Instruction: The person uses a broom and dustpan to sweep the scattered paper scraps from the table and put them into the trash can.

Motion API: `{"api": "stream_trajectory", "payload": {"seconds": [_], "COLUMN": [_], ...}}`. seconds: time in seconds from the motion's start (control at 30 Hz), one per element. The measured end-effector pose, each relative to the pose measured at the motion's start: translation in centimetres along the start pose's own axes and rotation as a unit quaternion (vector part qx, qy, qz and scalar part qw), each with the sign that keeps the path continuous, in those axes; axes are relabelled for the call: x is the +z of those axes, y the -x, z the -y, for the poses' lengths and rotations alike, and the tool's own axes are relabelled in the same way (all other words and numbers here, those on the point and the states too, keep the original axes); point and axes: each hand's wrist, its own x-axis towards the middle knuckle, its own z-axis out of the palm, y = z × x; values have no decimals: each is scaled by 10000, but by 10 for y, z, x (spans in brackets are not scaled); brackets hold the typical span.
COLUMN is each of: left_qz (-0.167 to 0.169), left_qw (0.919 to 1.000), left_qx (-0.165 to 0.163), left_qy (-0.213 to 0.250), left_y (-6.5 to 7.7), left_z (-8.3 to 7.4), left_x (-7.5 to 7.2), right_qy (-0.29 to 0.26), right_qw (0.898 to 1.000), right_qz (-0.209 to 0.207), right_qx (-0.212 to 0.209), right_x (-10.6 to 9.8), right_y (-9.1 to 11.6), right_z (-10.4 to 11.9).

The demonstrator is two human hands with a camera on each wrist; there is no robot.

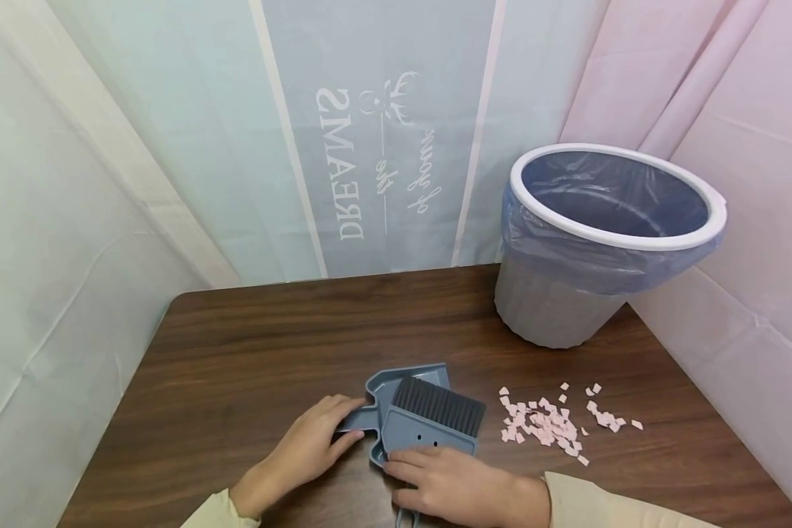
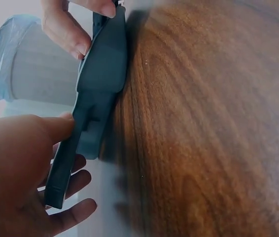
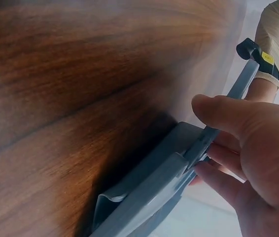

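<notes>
A blue-grey dustpan [image 1: 386,385] lies on the brown wooden table [image 1: 237,352] with a matching hand brush [image 1: 435,418] nested on top, dark bristles pointing away from me. My left hand [image 1: 353,419] grips the dustpan's handle [image 2: 65,163], thumb on one side and fingers on the other. From the near side my right hand [image 1: 402,466] holds the brush's body, with thumb and fingers closing round the grey plastic [image 3: 198,148]. A scatter of small pink paper bits [image 1: 548,425] lies just right of the brush.
A grey waste bin [image 1: 548,308] with a white rim and a blue liner stands at the table's back right, also seen as a bin [image 2: 26,64] in the left wrist view. Curtains hang close behind and on both sides.
</notes>
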Motion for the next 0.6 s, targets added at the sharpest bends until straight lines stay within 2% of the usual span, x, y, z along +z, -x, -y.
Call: {"api": "stream_trajectory", "payload": {"seconds": [0.3, 0.47, 0.6], "left_qz": [87, 79, 2], "left_qw": [9999, 9999, 9999], "left_qx": [101, 90, 154], "left_qy": [53, 82, 72], "left_y": [-3, -3, -4], "left_z": [0, 0, 0], "left_x": [1, 1, 1], "right_qy": [47, -167, -476], "right_qw": [9993, 9968, 9918], "right_qz": [-369, -783, -1160], "right_qx": [11, 42, 233], "right_x": [-2, -8, -14], "right_y": [-1, -1, -1], "right_z": [-1, -6, -12]}}
